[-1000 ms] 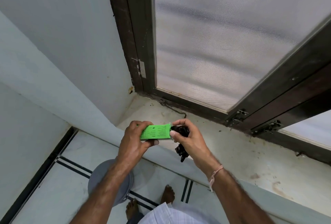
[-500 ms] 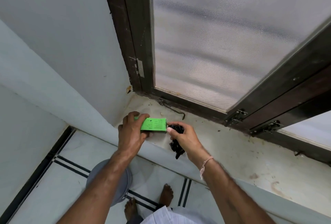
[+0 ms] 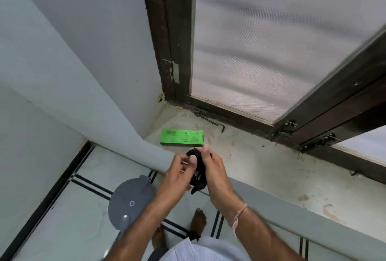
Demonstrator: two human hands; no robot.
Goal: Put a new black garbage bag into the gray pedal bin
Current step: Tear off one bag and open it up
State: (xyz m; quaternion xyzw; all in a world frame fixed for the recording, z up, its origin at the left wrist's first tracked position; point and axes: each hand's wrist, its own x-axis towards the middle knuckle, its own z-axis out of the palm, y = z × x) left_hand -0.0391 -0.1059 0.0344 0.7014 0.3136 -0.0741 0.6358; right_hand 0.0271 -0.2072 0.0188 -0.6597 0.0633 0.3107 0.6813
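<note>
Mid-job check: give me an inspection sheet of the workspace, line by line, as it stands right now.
Surface: window ledge, stained and dusty, with small specks of debris.
Job's things: folded black garbage bag held between both hands; gray pedal bin on the floor below the ledge, lid shut.
Clutter: green box lying flat on the ledge, touching neither hand.
Hands: left hand and right hand both pinch the bag.
Cables: nothing seen.
Surroundings: dark-framed mesh window, metal latch hook at the sill, tiled floor, the person's bare feet.
</note>
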